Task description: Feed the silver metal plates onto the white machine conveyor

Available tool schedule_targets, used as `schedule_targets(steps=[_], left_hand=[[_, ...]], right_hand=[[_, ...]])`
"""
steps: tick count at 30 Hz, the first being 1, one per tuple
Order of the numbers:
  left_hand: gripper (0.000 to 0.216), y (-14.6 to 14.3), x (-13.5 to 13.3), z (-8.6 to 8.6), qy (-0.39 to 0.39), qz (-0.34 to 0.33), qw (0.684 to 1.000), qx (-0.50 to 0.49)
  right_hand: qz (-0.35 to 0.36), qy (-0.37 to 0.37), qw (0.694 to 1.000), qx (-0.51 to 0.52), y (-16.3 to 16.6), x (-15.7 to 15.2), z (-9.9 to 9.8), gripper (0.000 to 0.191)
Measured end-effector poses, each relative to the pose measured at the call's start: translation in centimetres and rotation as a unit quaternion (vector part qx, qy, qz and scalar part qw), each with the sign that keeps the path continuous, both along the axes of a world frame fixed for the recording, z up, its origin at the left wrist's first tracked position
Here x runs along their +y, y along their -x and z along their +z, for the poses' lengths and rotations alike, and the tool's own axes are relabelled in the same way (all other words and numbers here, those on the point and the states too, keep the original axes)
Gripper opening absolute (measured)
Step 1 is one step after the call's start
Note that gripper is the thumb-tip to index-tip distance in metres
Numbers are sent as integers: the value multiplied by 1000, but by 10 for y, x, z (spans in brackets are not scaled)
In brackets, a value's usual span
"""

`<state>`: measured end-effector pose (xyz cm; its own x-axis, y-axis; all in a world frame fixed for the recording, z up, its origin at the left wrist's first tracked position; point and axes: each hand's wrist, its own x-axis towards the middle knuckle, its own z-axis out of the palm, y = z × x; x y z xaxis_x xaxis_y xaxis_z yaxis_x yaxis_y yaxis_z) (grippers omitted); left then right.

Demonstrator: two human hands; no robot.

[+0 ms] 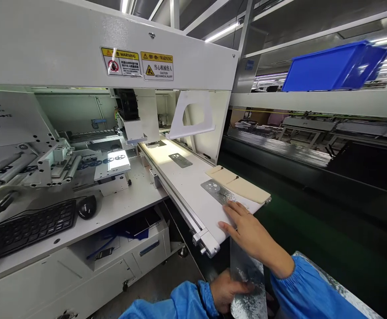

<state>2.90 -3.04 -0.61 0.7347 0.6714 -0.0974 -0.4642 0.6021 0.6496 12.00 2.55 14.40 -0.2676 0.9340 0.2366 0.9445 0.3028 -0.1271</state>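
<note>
My right hand (251, 232) lies flat with fingers stretched out on the end of a white conveyor belt (187, 186), its fingertips touching a thin perforated metal plate (217, 191) that rests there. My left hand (225, 290) is low at the frame's bottom, fingers closed on a stack of shiny metal plates (248, 283) held upright below the belt's end. Another metal plate (180, 160) lies farther up the belt near the machine's opening. Both sleeves are blue.
A white machine housing (80, 48) with yellow warning labels (137, 63) spans the top. A black keyboard (24, 230) and mouse (87, 206) sit on the left shelf. A beige pad (243, 186) borders the belt. A dark green conveyor (313, 230) runs on the right, with a blue bin (333, 66) above.
</note>
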Motion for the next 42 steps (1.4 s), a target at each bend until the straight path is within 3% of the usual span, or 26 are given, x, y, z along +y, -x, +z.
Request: schedule_targets(steps=[7, 16, 25, 31, 37, 40, 42], left_hand=[[69, 0, -1, 3, 22, 15, 1000, 2], [68, 3, -1, 2, 11, -16, 1000, 4], [59, -1, 2, -11, 6, -8, 1000, 1], [60, -3, 0, -8, 17, 5, 1000, 1], [46, -3, 1, -14, 80, 31, 996, -10], [44, -1, 3, -19, 126, 36, 991, 13], [50, 3, 3, -18, 109, 1, 994, -3]], right_hand=[[-3, -8, 1000, -26, 10, 4, -4, 67], [-8, 23, 999, -26, 14, 6, 4, 67], [-24, 65, 997, -35, 18, 6, 13, 68], [-7, 31, 999, 5, 16, 5, 6, 67], [0, -52, 993, 101, -7, -40, -3, 48], [-39, -43, 986, 155, -31, -73, -13, 41], [-84, -5, 979, 185, -48, -91, -23, 39]])
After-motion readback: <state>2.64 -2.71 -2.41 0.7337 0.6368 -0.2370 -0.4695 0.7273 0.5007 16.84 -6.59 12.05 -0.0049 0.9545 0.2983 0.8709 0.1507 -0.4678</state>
